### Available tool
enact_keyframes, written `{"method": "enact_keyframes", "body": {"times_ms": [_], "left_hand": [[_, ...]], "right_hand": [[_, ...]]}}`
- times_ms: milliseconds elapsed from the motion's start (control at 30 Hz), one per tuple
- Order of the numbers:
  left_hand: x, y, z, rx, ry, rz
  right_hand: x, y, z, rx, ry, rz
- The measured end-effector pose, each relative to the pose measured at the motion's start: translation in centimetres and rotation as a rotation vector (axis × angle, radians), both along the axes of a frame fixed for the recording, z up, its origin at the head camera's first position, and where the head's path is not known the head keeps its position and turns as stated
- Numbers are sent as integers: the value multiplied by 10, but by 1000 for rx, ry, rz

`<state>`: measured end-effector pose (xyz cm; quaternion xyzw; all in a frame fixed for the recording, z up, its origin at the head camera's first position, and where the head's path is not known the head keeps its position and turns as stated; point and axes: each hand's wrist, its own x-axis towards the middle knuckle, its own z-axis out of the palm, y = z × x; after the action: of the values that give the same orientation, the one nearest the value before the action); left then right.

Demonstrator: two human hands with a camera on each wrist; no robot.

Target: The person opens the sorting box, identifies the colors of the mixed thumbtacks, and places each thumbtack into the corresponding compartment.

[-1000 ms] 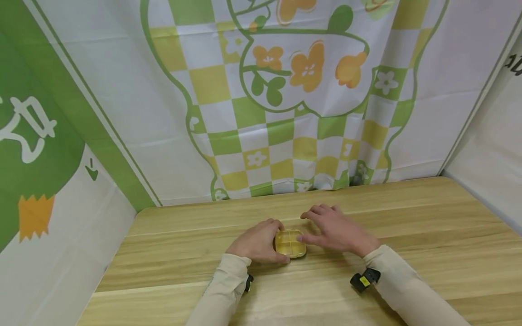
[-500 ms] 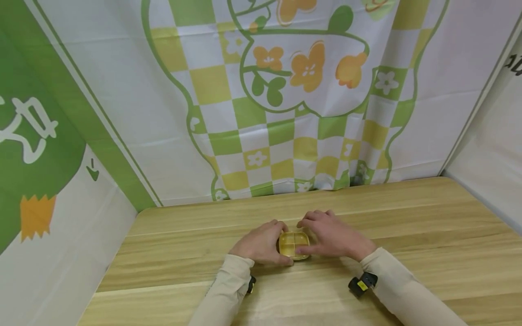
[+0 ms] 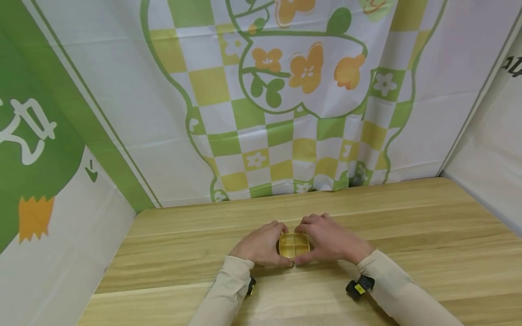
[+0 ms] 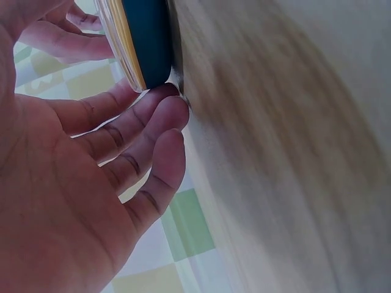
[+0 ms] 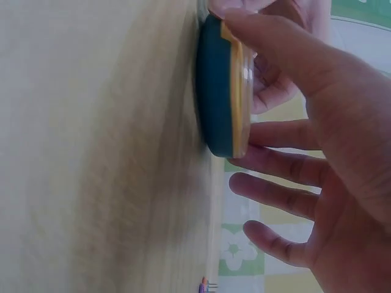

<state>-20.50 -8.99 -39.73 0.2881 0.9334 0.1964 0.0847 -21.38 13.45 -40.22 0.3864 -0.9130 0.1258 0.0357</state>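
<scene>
Your right hand (image 3: 328,240) has shifted its thumb to grip the near edge of the box (image 3: 292,249); your left hand (image 3: 261,243) grips too: squeeze evenly.

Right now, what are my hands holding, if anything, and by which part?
A small four-compartment box; the left hand grips its left side, the right hand its right side.

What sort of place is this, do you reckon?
Probably an indoor, booth-like workspace: a flower-print curtain hangs behind a wood-grain table, with a left panel and a right panel closing in the sides.
</scene>
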Motion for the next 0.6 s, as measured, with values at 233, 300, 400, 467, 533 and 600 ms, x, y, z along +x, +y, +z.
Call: {"method": "enact_keyframes", "body": {"times_ms": [233, 300, 400, 467, 533, 600], "left_hand": [[-2, 2, -1, -3, 12, -19], [-2, 2, -2, -3, 15, -26], [-2, 1, -3, -7, 10, -29], [-2, 1, -2, -16, 4, -27], [-2, 0, -3, -22, -1, -26], [-1, 0, -3, -24, -2, -23]], "right_hand": [[2, -1, -2, -6, 21, -12], [3, -2, -3, -6, 26, -12], [3, -3, -2, -6, 32, -9], [3, -3, -1, -4, 33, -7], [2, -4, -1, -1, 31, -8], [2, -4, -1, 1, 35, -7]]}}
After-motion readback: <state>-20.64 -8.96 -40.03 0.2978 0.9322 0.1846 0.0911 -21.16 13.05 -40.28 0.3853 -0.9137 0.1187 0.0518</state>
